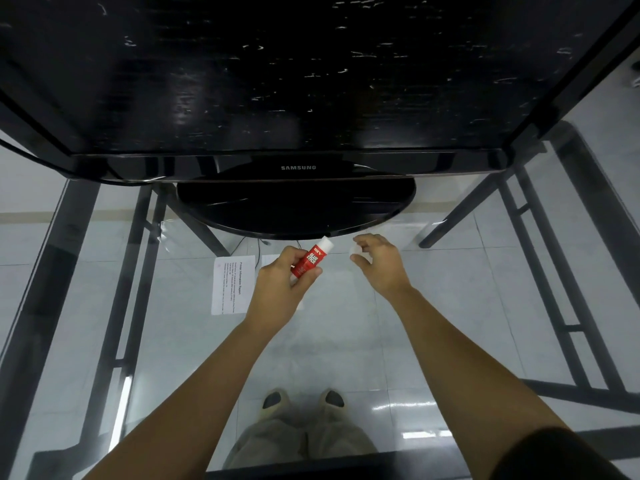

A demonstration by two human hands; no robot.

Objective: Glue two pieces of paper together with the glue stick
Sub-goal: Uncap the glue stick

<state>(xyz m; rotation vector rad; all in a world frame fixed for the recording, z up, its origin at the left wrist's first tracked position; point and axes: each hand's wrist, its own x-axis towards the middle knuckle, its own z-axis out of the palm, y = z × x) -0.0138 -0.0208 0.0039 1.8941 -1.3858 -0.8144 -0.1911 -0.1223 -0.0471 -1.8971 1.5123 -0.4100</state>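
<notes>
Gripping the red glue stick [310, 259] tilted above the glass table [173, 341], the left hand [280, 278] hovered over a printed paper sheet [228, 285] lying before the Samsung monitor [298, 167] toward the table's far edge. The right hand [379, 263], just beside, pinched a small pale cap [356, 250].

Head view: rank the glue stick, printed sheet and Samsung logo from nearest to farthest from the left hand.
1. Glue stick, gripped in the left hand.
2. Printed sheet, on the glass just left of it.
3. Samsung logo, on the monitor beyond.
</notes>
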